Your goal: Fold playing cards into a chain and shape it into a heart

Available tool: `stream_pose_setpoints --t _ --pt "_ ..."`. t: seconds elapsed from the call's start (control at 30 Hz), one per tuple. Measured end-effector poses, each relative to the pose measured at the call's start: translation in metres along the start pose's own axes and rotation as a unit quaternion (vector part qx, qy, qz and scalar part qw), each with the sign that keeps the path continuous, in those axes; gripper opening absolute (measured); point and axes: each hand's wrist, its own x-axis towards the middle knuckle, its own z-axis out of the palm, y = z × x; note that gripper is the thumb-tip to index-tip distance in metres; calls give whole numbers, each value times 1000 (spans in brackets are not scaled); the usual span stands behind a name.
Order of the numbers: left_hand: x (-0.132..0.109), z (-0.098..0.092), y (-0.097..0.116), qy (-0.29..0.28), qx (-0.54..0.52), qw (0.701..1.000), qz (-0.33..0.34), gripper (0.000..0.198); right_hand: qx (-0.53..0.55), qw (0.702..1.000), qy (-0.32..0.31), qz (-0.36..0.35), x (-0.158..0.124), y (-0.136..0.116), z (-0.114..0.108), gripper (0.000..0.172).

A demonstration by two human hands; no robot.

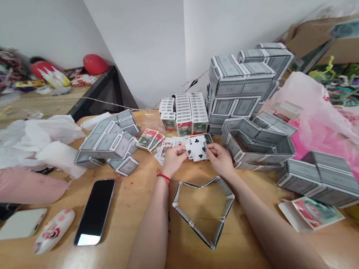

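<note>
Between my two hands I see white playing cards (197,149) with black club pips, face toward me. My left hand (175,159) pinches them at the left edge, and my right hand (218,156) pinches the right edge. Loose face-up cards (167,147) lie just behind my left hand, next to red and green card boxes (149,139). Below the hands, between my forearms, a heart-shaped frame (206,214) made of joined cards stands on the wooden table (139,228).
Grey card-built blocks stand at the left (110,139), in a tall stack (237,82) and at the right (320,177). Several card packs (183,112) are lined up at the back. A phone (95,211) and a mouse (53,230) lie left; an opened card box (315,212) lies right.
</note>
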Motion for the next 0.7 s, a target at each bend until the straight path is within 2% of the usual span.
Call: stream_pose_setpoints --t 0.47,0.7 --pt "-2 8 6 27 3 1000 -7 15 -71 996 8 -58 -3 -2 -2 18" --pt "-1 12 2 66 20 998 4 18 -184 974 9 -129 -11 -5 0 19"
